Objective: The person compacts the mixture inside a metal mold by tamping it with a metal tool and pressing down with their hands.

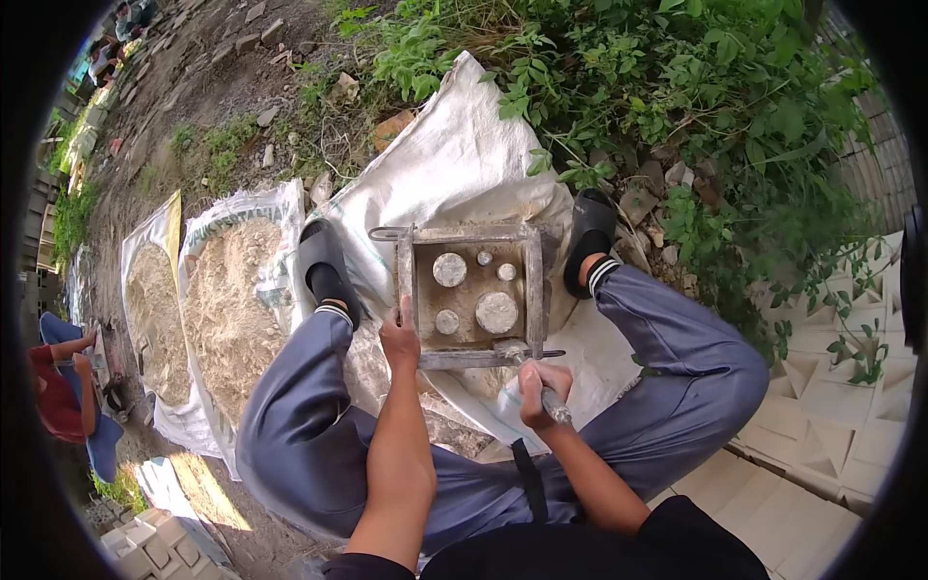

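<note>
Between my feet lies a square wooden frame (532, 285) holding pale, sandy material (469, 319). Several round whitish discs (497, 312) of different sizes are set in it. My left hand (399, 343) is closed around the lower end of the frame's left board. In my right hand (543, 391) is a thick, grey, crusted rod (558, 410), held in a fist. Its far end reaches the frame's lower right corner; I cannot tell whether it touches the wood. A white woven sack (454, 145) is spread under the frame.
Two open sacks of tan sandy powder (232, 319) stand left of my left foot. Leafy plants (677, 116) and broken stones (640, 205) border the right side. Stacked cream-coloured blocks (822, 425) lie at the right. Another person in a red top (63, 391) sits far left.
</note>
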Demonstrator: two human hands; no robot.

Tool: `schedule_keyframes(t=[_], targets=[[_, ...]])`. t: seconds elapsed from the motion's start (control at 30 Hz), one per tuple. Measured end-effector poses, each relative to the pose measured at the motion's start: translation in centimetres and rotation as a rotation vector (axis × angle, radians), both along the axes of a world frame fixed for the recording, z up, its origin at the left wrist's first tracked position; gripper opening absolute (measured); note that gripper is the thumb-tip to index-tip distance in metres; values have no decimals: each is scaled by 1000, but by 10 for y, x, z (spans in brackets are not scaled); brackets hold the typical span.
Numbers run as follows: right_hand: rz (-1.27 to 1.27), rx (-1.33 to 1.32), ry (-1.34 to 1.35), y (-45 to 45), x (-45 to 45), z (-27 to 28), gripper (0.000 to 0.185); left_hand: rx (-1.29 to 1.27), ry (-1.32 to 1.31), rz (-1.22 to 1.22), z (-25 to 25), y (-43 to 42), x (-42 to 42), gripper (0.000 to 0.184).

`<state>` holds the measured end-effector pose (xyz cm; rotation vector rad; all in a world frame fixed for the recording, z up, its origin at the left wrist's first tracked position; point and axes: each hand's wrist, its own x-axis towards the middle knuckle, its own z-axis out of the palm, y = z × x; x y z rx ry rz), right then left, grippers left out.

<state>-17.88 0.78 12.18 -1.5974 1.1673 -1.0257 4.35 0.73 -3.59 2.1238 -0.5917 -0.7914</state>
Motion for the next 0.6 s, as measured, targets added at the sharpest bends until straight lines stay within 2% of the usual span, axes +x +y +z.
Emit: schedule_keyframes(t=[0.13, 0.2, 0.27, 0.33, 0.4, 0.53, 0.6], targets=[[59, -95, 9, -1, 14, 38, 27, 4, -45, 22, 0, -2, -2, 62], [27, -97, -64, 6, 11, 17, 29, 23, -31, 18, 0, -1, 2, 62], [-109, 93, -61, -1, 9, 3, 30, 27, -5, 10, 2, 0, -2, 62], [-54, 97, 4, -11, 10, 17, 32, 37, 3, -4, 4, -1, 0, 61], [-39, 111, -98, -9, 13, 34, 32, 34, -21, 7, 3, -4, -2, 61], [-31, 112, -120, -2, 16, 3, 29, 8, -3, 24, 4, -1, -1, 59], [-3, 107, -91, -1, 25, 15, 27, 11, -1, 32, 4, -3, -6, 58]])
